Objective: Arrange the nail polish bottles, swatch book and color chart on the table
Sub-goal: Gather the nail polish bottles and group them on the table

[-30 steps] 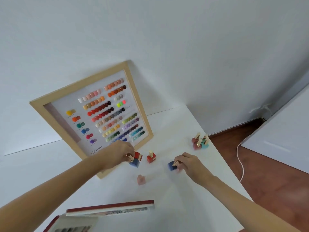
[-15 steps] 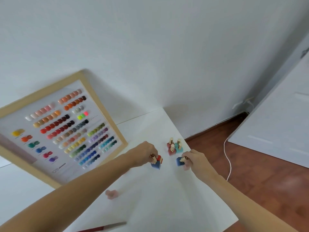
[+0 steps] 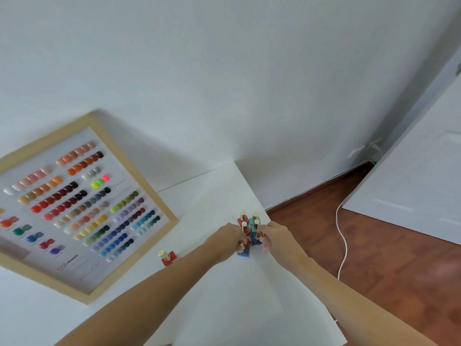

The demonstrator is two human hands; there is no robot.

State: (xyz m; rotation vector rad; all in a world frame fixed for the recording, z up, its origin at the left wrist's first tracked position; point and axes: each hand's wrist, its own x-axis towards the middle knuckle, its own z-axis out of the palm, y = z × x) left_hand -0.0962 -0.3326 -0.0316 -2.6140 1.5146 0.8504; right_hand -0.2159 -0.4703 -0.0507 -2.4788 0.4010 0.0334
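Note:
A cluster of gold-capped nail polish bottles [image 3: 249, 223] stands near the right edge of the white table [image 3: 224, 308]. My left hand [image 3: 228, 239] grips a blue and a red bottle [image 3: 243, 250] by their caps, just in front of the cluster. Beside them, my right hand [image 3: 275, 237] holds a blue bottle [image 3: 256, 239]. One red bottle [image 3: 167, 257] stands alone to the left. The wood-framed color chart [image 3: 74, 208] leans against the wall at the left. The swatch book is out of view.
The table's right edge drops to a brown wooden floor [image 3: 386, 270]. A white cable [image 3: 342, 240] runs across the floor from the wall corner. A white door or cabinet panel [image 3: 411, 183] stands at the right.
Both hands carried their bottles to the right, up to the cluster at the table's right edge. The view swung right, so the swatch book and the pink bottle left the frame.

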